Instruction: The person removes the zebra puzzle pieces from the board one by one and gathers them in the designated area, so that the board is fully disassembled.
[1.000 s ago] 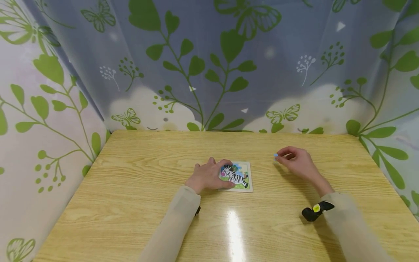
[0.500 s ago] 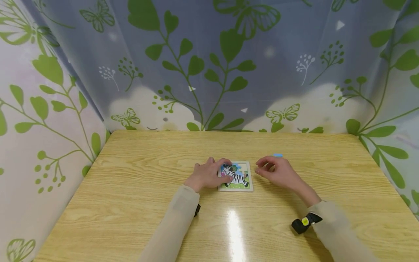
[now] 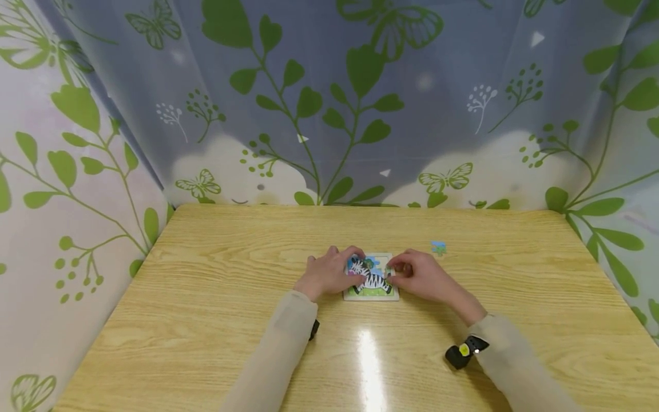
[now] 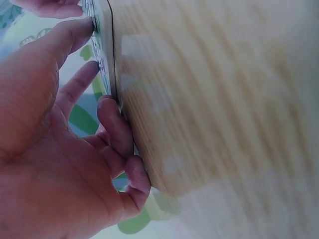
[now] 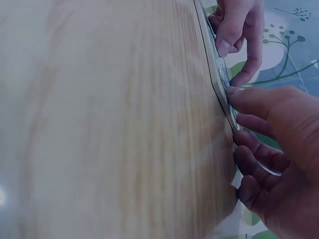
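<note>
A small square zebra puzzle (image 3: 376,292) with a pale frame lies flat on the wooden table. My left hand (image 3: 329,274) rests over its left side, thumb and forefinger touching the picture with the fingers spread. In the left wrist view this hand's (image 4: 55,129) other fingers bend down beside the puzzle's edge. At the right side of the frame, my right hand (image 3: 424,277) pinches with thumb and forefinger at a small puzzle piece, mostly hidden by the fingertips. The right wrist view shows that thumb (image 5: 254,99) right at the puzzle's edge.
One loose blue and green puzzle piece (image 3: 439,248) lies on the table (image 3: 216,269), behind my right hand. A curtain (image 3: 329,143) printed with leaves and butterflies hangs along the table's far edge, with more patterned cloth at both sides.
My right hand has moved left from beside the loose blue piece to the puzzle's right side, leaving that piece uncovered. The left hand stays on the puzzle, its thumb slightly shifted.
</note>
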{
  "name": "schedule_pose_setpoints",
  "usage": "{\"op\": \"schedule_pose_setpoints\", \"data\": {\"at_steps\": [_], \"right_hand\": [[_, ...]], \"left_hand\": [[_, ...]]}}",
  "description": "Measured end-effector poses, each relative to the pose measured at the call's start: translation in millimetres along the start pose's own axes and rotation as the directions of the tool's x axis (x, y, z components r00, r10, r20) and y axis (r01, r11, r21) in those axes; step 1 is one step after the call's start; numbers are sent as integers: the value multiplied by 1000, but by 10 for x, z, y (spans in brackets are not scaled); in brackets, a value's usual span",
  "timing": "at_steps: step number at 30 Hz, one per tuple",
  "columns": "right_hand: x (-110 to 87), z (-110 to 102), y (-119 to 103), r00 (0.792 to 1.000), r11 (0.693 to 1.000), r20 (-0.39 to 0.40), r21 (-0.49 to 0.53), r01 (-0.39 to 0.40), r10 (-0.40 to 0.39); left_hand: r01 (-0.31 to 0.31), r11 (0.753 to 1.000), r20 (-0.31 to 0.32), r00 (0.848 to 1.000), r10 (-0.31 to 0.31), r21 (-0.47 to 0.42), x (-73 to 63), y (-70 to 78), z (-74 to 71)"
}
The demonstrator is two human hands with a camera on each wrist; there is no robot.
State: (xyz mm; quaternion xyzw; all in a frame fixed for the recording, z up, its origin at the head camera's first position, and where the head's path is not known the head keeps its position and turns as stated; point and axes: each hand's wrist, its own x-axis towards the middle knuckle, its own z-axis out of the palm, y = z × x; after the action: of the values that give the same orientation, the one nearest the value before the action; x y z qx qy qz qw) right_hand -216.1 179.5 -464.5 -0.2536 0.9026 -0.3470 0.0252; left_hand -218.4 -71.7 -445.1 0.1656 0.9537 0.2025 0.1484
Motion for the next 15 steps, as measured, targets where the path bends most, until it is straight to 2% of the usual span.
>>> {"op": "schedule_pose_setpoints", "data": {"at_steps": [10, 15], "right_hand": [[18, 30, 12, 999, 999, 23, -36, -37, 38], [18, 31, 0, 999, 999, 20, -24, -48, 48]], "left_hand": [[-31, 996, -26, 999, 30, -78, 34, 7, 33], [-13, 990, -36, 999, 8, -138, 57, 9, 45]]}}
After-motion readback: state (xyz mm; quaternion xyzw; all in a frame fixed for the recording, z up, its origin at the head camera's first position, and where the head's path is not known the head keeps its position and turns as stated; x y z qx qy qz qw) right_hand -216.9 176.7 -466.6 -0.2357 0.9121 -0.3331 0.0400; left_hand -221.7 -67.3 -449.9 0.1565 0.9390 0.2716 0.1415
